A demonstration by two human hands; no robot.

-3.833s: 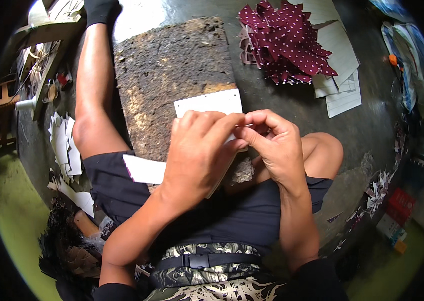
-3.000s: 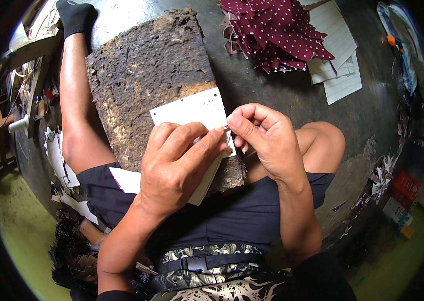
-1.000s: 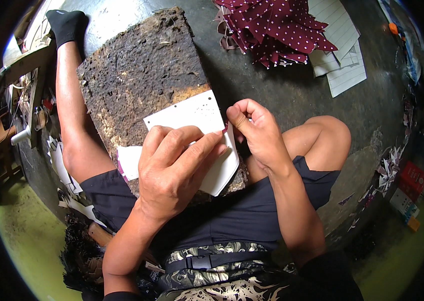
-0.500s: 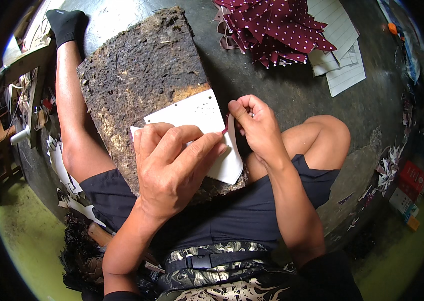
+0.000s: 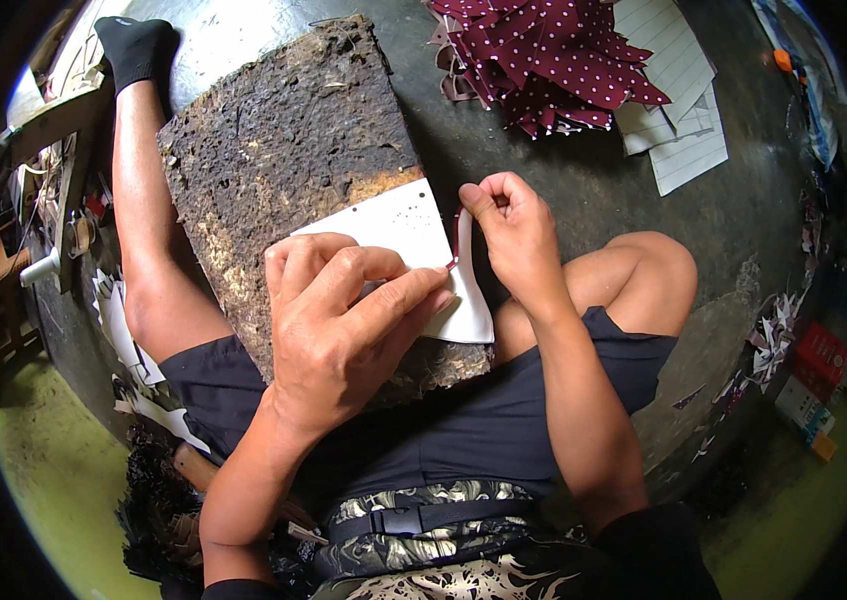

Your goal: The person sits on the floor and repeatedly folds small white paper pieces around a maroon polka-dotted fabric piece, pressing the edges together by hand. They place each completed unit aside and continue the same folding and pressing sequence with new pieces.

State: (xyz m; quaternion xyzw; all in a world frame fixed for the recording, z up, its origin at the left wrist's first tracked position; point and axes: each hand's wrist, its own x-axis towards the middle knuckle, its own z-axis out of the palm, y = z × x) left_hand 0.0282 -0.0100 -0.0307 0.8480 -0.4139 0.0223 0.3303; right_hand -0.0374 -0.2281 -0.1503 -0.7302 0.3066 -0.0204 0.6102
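Note:
A thin white sheet [image 5: 391,213] with small dark holes near its far edge lies on a rough, dark board [image 5: 288,120] across my lap. Along its right side the sheet is bent up into a flap [image 5: 466,318], and a narrow maroon strip [image 5: 457,238] shows there. My left hand [image 5: 333,310] rests over the sheet, its thumb and forefinger pinched at the bend, its other fingers curled. Just to the right, my right hand [image 5: 516,232] pinches the flap's far end between thumb and bent forefinger. The left hand hides part of the sheet.
A heap of maroon polka-dot pieces [image 5: 553,60] lies on the dark floor at the far right, beside lined paper sheets [image 5: 688,150]. My legs flank the board. Paper scraps [image 5: 775,330] and a red box [image 5: 821,360] lie at right; wooden furniture [image 5: 68,130] stands at left.
My right hand has moved slightly away from me, drawing the flap up so more of the maroon strip shows. The flap's near edge has shifted up. My left hand stays nearly in place.

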